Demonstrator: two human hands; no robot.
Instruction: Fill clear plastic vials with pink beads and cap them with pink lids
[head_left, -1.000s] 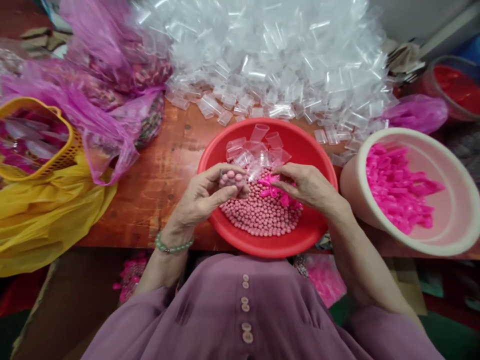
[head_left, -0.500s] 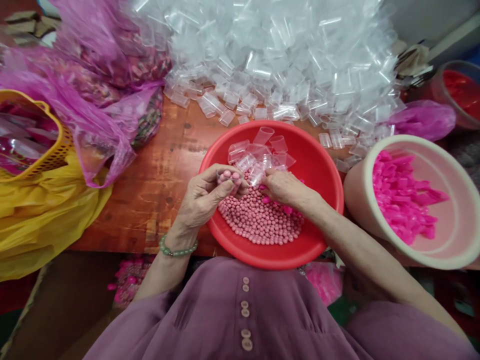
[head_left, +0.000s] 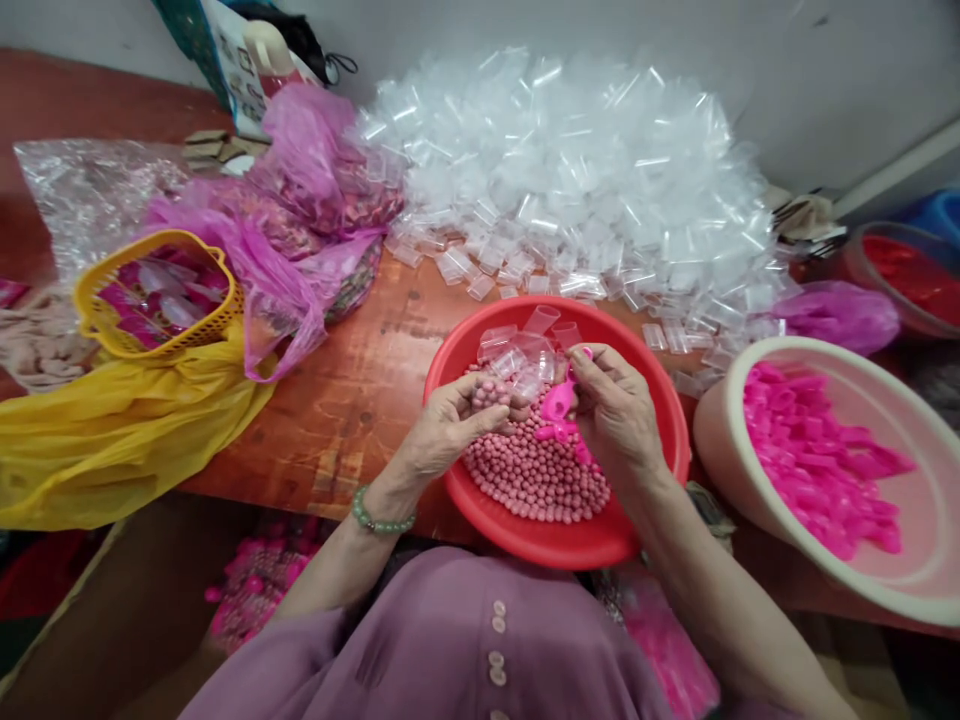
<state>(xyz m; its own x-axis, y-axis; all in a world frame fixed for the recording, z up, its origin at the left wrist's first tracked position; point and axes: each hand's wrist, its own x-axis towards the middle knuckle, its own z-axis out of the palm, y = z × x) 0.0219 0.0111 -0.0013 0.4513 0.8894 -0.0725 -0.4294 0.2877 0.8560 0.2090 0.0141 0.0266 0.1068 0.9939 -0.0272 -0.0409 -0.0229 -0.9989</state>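
Along the far edge of a brown surface (head_left: 360,375), clear plastic tubes (head_left: 585,170) rise in a heap; a red basin (head_left: 555,545) sits at the near edge. Over it, the right hand (head_left: 615,408) pinches a pink plastic piece (head_left: 557,402) in a nearly closed grip; the left hand (head_left: 448,427) curls its grip around clustered beads (head_left: 490,392), with loose pink beads (head_left: 544,482) below.

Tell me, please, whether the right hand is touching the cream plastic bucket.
Apart: the head view shows part of the red plastic basin between the right hand and cream plastic bucket.
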